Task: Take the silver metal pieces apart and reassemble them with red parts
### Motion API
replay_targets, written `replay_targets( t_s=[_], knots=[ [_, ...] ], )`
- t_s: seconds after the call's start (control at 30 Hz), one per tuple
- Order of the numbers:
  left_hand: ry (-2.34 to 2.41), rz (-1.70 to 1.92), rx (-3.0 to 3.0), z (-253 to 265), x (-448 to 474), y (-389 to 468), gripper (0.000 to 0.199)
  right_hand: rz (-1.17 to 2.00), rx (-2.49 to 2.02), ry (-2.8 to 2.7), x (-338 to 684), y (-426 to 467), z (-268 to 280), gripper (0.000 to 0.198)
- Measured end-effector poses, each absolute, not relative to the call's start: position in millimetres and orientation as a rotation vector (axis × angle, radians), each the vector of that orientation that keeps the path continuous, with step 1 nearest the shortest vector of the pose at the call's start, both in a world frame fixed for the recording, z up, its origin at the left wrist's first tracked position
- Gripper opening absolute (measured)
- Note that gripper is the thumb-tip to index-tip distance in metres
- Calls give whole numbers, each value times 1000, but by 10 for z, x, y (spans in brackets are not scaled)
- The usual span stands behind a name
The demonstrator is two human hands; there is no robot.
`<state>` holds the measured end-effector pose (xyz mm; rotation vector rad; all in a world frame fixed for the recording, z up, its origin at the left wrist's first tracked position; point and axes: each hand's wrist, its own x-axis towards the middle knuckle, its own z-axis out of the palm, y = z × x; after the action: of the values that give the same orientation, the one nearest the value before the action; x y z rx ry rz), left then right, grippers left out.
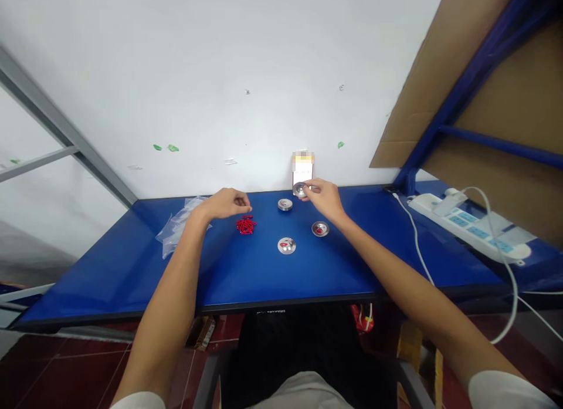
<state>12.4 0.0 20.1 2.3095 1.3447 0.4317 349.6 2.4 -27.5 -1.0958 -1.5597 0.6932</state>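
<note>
My right hand (324,199) pinches a small round metal dish (299,189) by its edge, above the back of the blue table. My left hand (226,203) is closed, thumb and fingertips together, just above a pile of small red stick-like pieces (246,225); anything between the fingertips is too small to make out. Between the hands sits a short stack of similar metal dishes (285,205). Nearer to me lies a shiny metal disc (287,246) showing red on its surface. Below my right hand, another metal dish (320,229) has something red in it.
Clear plastic bags (178,227) lie left, partly behind my left forearm. A lit phone (302,167) leans against the white wall. On the right are a white power strip (470,227) and a loose white cable (416,239). A blue frame (422,145) stands by cardboard.
</note>
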Motion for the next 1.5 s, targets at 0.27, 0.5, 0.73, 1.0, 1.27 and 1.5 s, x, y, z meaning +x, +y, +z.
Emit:
replay_targets(
  t_s=[0.27,0.5,0.73,1.0,1.27,1.5],
  knots=[
    [1129,1010,2408,-82,877,-172,31,1044,-1034,-1452,3372,11,-307,34],
    [1150,1099,2091,-316,1066,-130,26,1151,-901,-1565,3310,5,-415,48],
    [1095,1147,1877,-281,1013,-98,34,1155,-872,-1598,3313,-39,-325,40],
    [1366,1225,1633,-440,1002,93,27,896,-1019,-1681,3475,175,-420,25],
    [1373,1141,1435,-310,1212,382,25,838,-1152,-1793,3487,259,-538,23],
    [1289,1067,1476,-239,1282,398,26,815,-1247,-1722,3390,312,-570,20]
  ],
)
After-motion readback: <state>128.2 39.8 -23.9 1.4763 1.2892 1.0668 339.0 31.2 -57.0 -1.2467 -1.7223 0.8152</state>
